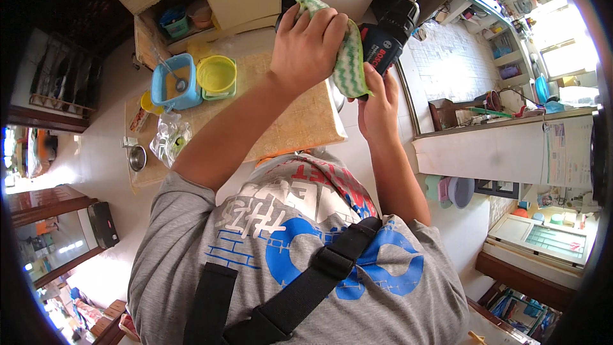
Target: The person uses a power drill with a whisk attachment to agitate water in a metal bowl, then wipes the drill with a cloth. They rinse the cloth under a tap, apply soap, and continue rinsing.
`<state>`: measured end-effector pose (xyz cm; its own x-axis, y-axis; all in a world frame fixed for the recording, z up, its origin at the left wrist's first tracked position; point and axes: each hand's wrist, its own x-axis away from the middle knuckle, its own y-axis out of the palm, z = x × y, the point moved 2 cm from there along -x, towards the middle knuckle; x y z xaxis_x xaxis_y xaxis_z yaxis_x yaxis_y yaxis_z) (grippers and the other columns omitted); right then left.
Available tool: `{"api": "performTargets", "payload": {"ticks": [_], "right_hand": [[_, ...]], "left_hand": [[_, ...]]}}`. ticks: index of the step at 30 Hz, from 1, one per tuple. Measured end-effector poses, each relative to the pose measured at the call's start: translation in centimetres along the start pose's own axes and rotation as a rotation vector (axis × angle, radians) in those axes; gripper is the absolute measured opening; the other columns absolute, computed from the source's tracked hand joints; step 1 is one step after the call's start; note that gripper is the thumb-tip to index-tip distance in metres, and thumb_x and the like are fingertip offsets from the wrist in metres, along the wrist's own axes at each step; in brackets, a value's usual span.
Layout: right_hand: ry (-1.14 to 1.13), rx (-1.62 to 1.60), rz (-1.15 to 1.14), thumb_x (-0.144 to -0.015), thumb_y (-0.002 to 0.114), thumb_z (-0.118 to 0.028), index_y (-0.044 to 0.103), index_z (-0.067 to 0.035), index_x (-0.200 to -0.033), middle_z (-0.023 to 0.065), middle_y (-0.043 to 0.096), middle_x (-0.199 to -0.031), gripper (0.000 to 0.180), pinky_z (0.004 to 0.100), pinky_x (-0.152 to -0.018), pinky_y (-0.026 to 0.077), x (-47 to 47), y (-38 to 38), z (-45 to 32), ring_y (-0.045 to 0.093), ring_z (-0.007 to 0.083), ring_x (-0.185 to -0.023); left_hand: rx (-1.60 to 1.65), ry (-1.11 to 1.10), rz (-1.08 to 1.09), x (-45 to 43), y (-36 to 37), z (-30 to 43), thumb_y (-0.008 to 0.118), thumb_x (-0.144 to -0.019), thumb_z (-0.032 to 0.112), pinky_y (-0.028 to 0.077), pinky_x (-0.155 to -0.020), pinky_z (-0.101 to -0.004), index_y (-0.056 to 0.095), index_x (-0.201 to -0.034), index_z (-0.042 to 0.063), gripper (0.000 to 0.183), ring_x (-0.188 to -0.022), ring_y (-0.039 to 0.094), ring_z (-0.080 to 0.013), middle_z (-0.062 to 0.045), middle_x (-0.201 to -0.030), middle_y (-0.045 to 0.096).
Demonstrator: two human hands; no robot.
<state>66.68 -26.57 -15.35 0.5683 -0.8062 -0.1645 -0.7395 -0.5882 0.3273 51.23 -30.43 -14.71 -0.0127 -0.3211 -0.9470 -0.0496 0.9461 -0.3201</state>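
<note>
My left hand (309,43) is closed on a green-and-white striped cloth (352,64), which hangs down against the rear of a Bosch cordless drill (383,40). My right hand (379,100) grips the drill's body from below, its thumb near the cloth's lower edge. The drill's black chuck (404,12) points to the upper right, with a long thin metal shaft in line with it. The cloth and my hands hide part of the drill. Below my hands is a table with a patterned tan cover (292,122).
On the table are a blue plastic basin (177,98) with a ladle, a yellow basket (216,74), a clear plastic bag (167,139) and a steel bowl (137,158). An open cabinet (191,33) stands beyond it. A white half-wall (479,153) is at the right.
</note>
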Motion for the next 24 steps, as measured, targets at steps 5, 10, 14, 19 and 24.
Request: {"api": "performTargets", "payload": {"ticks": [5, 10, 14, 19, 24], "right_hand": [[-0.046, 0.036, -0.015, -0.094, 0.057, -0.016, 0.056, -0.002, -0.106, 0.005, 0.063, -0.09, 0.019, 0.0255, -0.056, 0.045, 0.3, -1.0, -1.0, 0.059, 0.0111, -0.07], [-0.073, 0.022, -0.081, -0.091, 0.063, -0.015, 0.059, -0.002, -0.103, 0.0, 0.06, -0.087, 0.019, 0.0212, -0.064, 0.042, 0.5, -0.5, -2.4, 0.053, 0.0054, -0.074], [-0.07, -0.064, -0.057, -0.09, 0.06, -0.013, 0.059, 0.001, -0.109, 0.0027, 0.062, -0.094, 0.023, 0.0235, -0.074, 0.047, 0.9, -0.7, -2.2, 0.057, 0.0085, -0.082], [-0.077, -0.098, -0.12, -0.086, 0.06, -0.029, 0.052, 0.004, -0.122, 0.0139, 0.065, -0.106, 0.049, 0.0317, -0.076, 0.054, 0.7, -1.4, -2.9, 0.066, 0.021, -0.092], [-0.194, 0.059, -0.227, -0.083, 0.066, -0.023, 0.055, 0.005, -0.116, 0.0081, 0.063, -0.101, 0.045, 0.028, -0.079, 0.049, 0.4, -1.8, -1.1, 0.06, 0.0146, -0.089]], "left_hand": [[0.164, 0.024, -0.119, -0.6, -1.5, -2.2, 0.074, -0.068, 0.02, 0.052, -0.081, -0.0396, 0.054, -0.105, 0.008, 0.044, -0.083, 0.066, -0.0277, -0.009, -0.101, 0.063], [0.113, 0.038, -0.065, 0.8, -2.5, -6.4, 0.074, -0.071, 0.018, 0.056, -0.075, -0.0362, 0.054, -0.108, 0.009, 0.044, -0.087, 0.066, -0.0285, -0.009, -0.101, 0.063], [0.025, -0.004, -0.094, 1.3, -3.0, -8.7, 0.073, -0.074, 0.015, 0.056, -0.074, -0.0337, 0.054, -0.112, 0.01, 0.043, -0.087, 0.066, -0.0233, -0.004, -0.1, 0.063], [1.211, -0.799, -0.266, 5.8, -4.1, -14.9, 0.062, -0.089, 0.027, 0.05, -0.089, -0.0313, 0.058, -0.119, 0.002, 0.04, -0.106, 0.061, -0.019, -0.008, -0.116, 0.061], [2.008, -0.941, -0.241, 0.2, -6.9, -4.2, 0.059, -0.092, 0.046, 0.05, -0.089, -0.0313, 0.061, -0.113, -0.001, 0.052, -0.099, 0.063, -0.0187, -0.009, -0.109, 0.063]]}}
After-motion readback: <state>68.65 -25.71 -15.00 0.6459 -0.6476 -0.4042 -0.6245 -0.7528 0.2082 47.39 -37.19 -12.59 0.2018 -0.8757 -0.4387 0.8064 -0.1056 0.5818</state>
